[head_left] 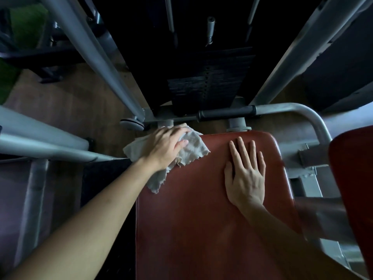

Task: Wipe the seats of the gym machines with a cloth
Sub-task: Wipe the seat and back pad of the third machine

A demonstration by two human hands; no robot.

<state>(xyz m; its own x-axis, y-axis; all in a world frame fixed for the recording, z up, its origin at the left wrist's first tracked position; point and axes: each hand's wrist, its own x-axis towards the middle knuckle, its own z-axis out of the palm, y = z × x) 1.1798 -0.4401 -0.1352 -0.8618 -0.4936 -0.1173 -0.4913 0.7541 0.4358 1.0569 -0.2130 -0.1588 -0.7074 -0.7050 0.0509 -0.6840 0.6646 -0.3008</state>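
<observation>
Far left: green matting [22, 25], partly seen, and slanting grey frame tubes [42, 136] over a wooden floor [66, 110]. Left of centre: left hand [165, 148], arm stretched forward, fingers curled down over a bunched white cloth [194, 147] with the thumb laid against it, so it is gripping the cloth. The cloth has frayed edges; it sits at the far left corner of the seat, half on the padding and half hanging past the side edge. Centre, beyond the seat: dark weight stack [210, 81] with a selector column, and below it a crossbar with a black grip sleeve [226, 114]. Centre to lower centre: seat [191, 229], red-brown upholstery with rounded corners, its surface unobstructed apart from the two hands and the cloth. Right of centre: right hand [246, 174], palm down and flat on the padding, fingers straight and slightly spread, holding nothing; it appears to brace the body. Right: a curved grey tube [314, 118] and a second red pad [355, 178], blurred at the frame edge. Step in hand, as judged: wiping this seat, with the cloth at its far left corner and most of the surface apparently still to cover. The next move calls for drawing the cloth across or toward the body under steady downward pressure, and lifting or shifting the braced right hand so the patch beneath it can be wiped too.
</observation>
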